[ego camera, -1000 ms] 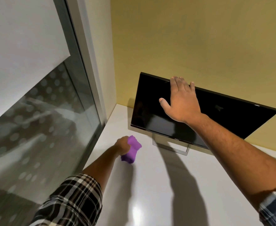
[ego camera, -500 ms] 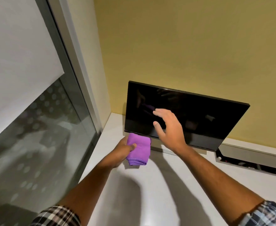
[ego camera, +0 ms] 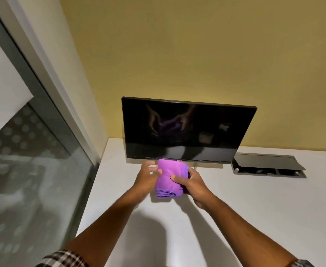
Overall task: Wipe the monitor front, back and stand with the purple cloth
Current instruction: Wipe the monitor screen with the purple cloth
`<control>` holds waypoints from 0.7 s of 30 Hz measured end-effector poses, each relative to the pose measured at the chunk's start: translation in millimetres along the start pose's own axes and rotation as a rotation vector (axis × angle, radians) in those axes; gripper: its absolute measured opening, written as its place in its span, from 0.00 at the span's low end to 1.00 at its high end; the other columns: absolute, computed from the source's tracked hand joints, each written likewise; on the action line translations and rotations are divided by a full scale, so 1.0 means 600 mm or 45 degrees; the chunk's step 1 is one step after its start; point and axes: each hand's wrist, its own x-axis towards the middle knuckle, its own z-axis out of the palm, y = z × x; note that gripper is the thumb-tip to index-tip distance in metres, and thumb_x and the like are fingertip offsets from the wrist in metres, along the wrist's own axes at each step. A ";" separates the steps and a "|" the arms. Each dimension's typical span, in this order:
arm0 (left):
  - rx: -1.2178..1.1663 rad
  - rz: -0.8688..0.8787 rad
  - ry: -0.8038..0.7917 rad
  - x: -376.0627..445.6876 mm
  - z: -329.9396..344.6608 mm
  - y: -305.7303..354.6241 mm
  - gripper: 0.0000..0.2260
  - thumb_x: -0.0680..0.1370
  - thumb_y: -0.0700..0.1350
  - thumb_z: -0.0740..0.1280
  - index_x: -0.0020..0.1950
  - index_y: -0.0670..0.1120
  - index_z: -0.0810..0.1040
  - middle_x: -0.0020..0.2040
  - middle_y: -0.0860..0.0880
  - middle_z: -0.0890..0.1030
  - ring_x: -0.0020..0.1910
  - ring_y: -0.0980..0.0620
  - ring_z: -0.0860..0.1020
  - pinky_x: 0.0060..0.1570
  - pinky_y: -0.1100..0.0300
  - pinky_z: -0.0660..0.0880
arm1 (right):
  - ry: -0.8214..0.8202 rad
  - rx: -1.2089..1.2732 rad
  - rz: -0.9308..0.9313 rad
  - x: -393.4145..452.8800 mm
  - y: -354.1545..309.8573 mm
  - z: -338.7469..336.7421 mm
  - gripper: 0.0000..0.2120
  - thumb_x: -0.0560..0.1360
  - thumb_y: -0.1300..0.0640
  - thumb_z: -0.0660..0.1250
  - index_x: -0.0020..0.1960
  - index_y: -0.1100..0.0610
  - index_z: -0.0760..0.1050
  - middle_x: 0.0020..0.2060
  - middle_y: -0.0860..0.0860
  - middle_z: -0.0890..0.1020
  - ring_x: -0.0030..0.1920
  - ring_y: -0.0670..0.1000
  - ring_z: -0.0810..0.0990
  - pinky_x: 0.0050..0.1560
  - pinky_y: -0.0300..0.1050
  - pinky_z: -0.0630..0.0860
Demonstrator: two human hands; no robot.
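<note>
Holding the folded cloth (ego camera: pixel 169 178) between them, the right hand (ego camera: pixel 192 182) grips one side with curled fingers while the left hand (ego camera: pixel 146 177) pinches the other, probably readying it for wiping; the monitor (ego camera: pixel 185 130) stands just behind, near the desk's (ego camera: pixel 254 209) back-left corner.

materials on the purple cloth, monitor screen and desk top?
Purple cloth: soft knit or microfiber-like fabric, matte, folded with a stitched hem; both hands grip it.
Monitor screen: glossy dark glass or plastic, mirroring the hands.
Desk top: smooth white surface, probably laminate, with a faint sheen; exact material unclear.
</note>
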 end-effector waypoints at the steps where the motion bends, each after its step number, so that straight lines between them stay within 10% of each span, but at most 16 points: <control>1: 0.063 0.024 0.078 -0.004 0.007 0.000 0.15 0.81 0.48 0.68 0.66 0.49 0.69 0.61 0.47 0.77 0.55 0.49 0.79 0.41 0.64 0.79 | 0.041 -0.009 -0.003 -0.001 0.006 -0.004 0.23 0.72 0.60 0.81 0.64 0.58 0.78 0.53 0.57 0.87 0.52 0.59 0.87 0.52 0.57 0.85; 8: -0.016 -0.083 -0.367 -0.026 0.045 0.003 0.19 0.78 0.55 0.71 0.64 0.49 0.72 0.60 0.48 0.80 0.57 0.50 0.82 0.57 0.53 0.81 | 0.114 -0.039 -0.084 -0.027 0.040 -0.013 0.23 0.69 0.50 0.81 0.59 0.58 0.82 0.50 0.58 0.87 0.53 0.62 0.87 0.57 0.62 0.84; 21: 0.320 -0.250 -0.130 0.008 0.106 -0.049 0.22 0.80 0.47 0.70 0.71 0.44 0.70 0.64 0.47 0.75 0.60 0.45 0.77 0.57 0.54 0.78 | 0.371 0.032 0.205 -0.038 0.095 -0.175 0.14 0.79 0.69 0.67 0.60 0.57 0.82 0.51 0.57 0.88 0.52 0.61 0.87 0.55 0.60 0.84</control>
